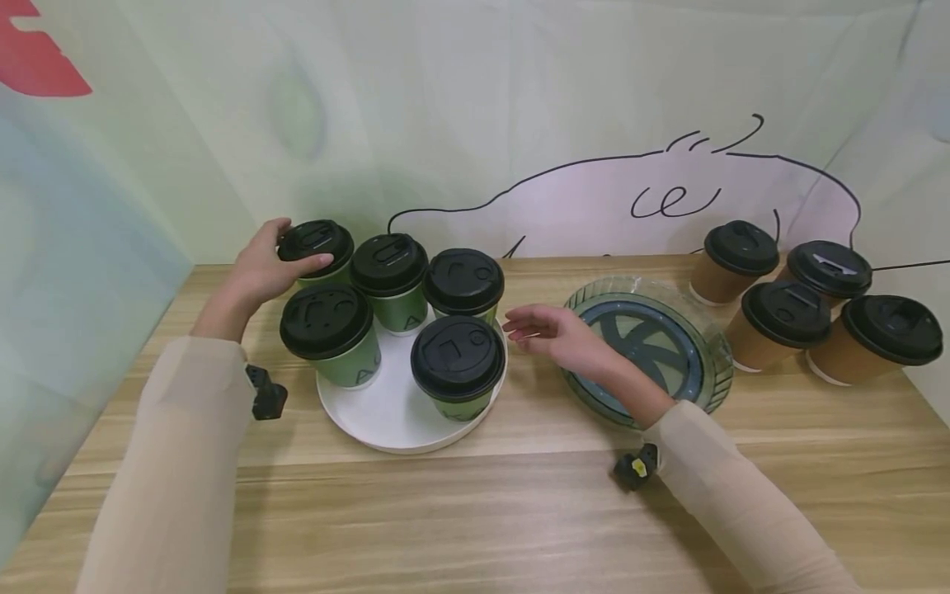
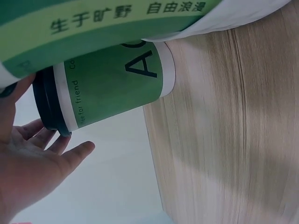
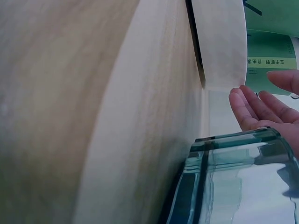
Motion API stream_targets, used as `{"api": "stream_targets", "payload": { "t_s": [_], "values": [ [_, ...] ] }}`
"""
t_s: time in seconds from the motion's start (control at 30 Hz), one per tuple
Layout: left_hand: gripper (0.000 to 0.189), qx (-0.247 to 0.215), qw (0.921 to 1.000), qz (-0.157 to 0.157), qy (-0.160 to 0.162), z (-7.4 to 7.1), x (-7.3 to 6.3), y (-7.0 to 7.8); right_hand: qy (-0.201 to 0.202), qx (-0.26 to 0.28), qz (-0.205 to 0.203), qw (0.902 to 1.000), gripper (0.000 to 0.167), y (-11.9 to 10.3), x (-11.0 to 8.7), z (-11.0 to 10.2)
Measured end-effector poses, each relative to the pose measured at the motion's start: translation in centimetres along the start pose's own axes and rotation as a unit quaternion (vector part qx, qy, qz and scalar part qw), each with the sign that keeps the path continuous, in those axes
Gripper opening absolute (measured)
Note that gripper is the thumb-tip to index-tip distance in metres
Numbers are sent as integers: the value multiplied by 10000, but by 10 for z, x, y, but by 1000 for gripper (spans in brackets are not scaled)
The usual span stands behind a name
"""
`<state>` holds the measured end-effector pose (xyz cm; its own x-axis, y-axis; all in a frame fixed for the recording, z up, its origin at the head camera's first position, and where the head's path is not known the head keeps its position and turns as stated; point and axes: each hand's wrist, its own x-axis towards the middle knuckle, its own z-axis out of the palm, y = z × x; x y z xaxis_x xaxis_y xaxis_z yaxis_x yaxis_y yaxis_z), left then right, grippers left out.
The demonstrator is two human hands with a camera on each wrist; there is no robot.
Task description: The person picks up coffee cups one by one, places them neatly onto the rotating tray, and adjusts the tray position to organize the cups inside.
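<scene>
Green, white-based and topped with a black lid, the farthest-left cup was in the person's left hand, whose thumb crossed the top of the lid while the fingers bent around its far side. It stood upright just beyond the left edge of a white round tray; whether its base rested on the wooden table or was slightly raised could not be told. Four other green cups, all lidded, stood close together on the tray. The right hand held nothing, its fingers loosely extended and a little parted beside the tray's right rim, though contact with the rim was unclear. Beneath the right wrist and forearm lay a greenish glass dish. Four brown cups with black lids were grouped to the right of it, near a pale backdrop with black line drawings.
</scene>
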<state>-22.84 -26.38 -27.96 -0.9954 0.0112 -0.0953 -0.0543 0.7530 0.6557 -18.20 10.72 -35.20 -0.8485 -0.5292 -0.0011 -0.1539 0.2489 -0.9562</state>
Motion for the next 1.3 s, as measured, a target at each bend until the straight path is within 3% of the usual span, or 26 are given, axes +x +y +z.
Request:
{"api": "stream_targets", "payload": {
  "t_s": [0.6, 1.3],
  "values": [
    [95, 36, 9999, -7, 120, 1, 0, 0, 12, -7, 11, 10000, 38, 2, 1, -1],
    [98, -521, 9973, -329, 402, -9, -21, -13, -1, -115, -26, 9999, 38, 1, 0, -1]
  ]
}}
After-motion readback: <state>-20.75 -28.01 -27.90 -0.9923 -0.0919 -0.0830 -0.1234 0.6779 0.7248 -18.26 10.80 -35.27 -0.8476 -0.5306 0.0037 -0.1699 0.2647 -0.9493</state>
